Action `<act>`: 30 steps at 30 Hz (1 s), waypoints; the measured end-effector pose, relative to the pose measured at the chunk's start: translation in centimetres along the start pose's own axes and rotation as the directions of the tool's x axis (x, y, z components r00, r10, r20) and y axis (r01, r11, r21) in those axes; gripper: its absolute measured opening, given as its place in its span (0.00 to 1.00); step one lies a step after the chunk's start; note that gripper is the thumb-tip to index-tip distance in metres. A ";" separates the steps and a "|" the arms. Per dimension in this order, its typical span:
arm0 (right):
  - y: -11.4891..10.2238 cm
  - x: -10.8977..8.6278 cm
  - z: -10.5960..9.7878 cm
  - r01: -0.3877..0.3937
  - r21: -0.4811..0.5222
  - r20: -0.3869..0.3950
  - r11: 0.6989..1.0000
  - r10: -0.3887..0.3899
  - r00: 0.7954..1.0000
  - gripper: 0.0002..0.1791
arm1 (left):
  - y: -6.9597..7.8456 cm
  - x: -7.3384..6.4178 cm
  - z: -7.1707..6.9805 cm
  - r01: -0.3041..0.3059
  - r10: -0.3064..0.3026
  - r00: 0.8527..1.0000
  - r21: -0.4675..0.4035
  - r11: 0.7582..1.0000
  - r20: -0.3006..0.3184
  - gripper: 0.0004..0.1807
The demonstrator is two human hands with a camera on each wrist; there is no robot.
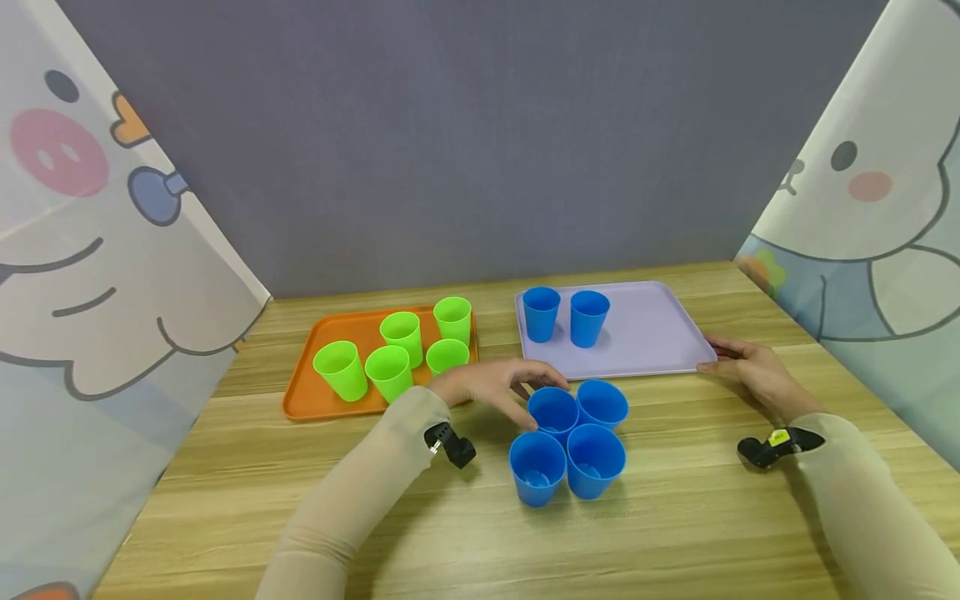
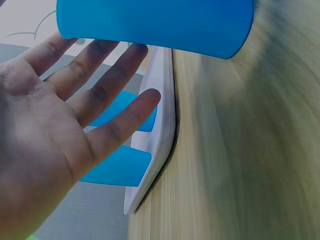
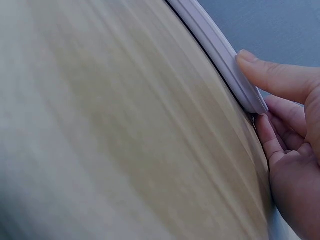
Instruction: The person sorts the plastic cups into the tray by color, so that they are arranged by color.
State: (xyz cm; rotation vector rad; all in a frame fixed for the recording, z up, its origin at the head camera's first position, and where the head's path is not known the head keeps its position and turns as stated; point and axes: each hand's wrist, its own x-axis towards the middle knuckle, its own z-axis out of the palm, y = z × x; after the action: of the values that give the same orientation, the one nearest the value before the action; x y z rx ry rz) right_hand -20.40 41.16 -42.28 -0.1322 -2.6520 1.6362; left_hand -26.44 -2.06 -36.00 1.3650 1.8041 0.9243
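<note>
Four blue cups stand upright in a tight cluster on the table. My left hand (image 1: 506, 385) reaches over the back-left blue cup (image 1: 553, 410), its thumb near the left side and its fingers spread by the far rim. In the left wrist view the fingers (image 2: 115, 125) are extended, some tips overlapped by a blue cup (image 2: 155, 22). At the near right corner of the lavender tray (image 1: 637, 333), my right hand (image 1: 757, 375) grips the rim; the right wrist view shows the thumb (image 3: 272, 77) on the edge and the other fingers by the corner.
Two more blue cups stand at the left of the lavender tray, one being the cup (image 1: 588, 318). Further left, an orange tray (image 1: 300, 396) carries several green cups, including the cup (image 1: 341, 371). A grey panel (image 1: 480, 150) rises behind the wooden table (image 1: 675, 517).
</note>
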 end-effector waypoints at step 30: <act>0.1 -0.1 0.1 -0.006 -0.018 -0.024 1.000 0.005 1.000 0.45 | -1.3 -0.5 0.3 -0.017 0.011 0.996 -0.067 0.998 -0.087 0.33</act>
State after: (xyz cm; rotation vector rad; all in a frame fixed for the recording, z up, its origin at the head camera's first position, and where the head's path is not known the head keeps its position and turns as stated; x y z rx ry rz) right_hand -20.27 41.04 -42.40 -0.1587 -2.6516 1.6019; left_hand -26.68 -2.80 -37.23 1.3145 1.8125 1.0574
